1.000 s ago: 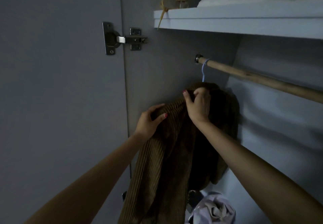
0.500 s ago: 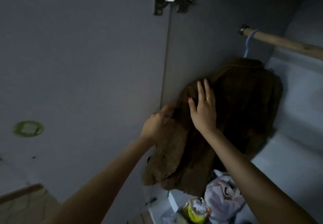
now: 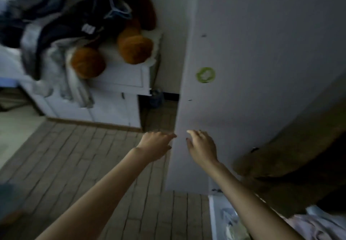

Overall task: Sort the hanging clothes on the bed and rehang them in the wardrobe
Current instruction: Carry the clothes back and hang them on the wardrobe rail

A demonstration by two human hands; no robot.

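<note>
A pile of dark and grey clothes [image 3: 56, 26] with blue hangers lies on the white bed [image 3: 119, 75] at the upper left. The brown corduroy garment [image 3: 292, 155] hangs inside the wardrobe at the right edge, only its lower part showing. My left hand [image 3: 155, 144] hovers empty, fingers loosely spread, just left of the open wardrobe door [image 3: 243, 71]. My right hand [image 3: 201, 146] is in front of the door, also empty with fingers apart. Neither hand touches any clothing.
A brown plush bear [image 3: 131, 39] sits on the bed beside the clothes. The tiled floor [image 3: 74, 155] lies between me and the bed. A green ring sticker [image 3: 205, 74] marks the door. Light crumpled cloth [image 3: 318, 224] and a bag lie at the wardrobe bottom.
Both hands have let go of the brown corduroy garment and drawn back. The view has swung left and down, from the wardrobe rail toward the bed and floor.
</note>
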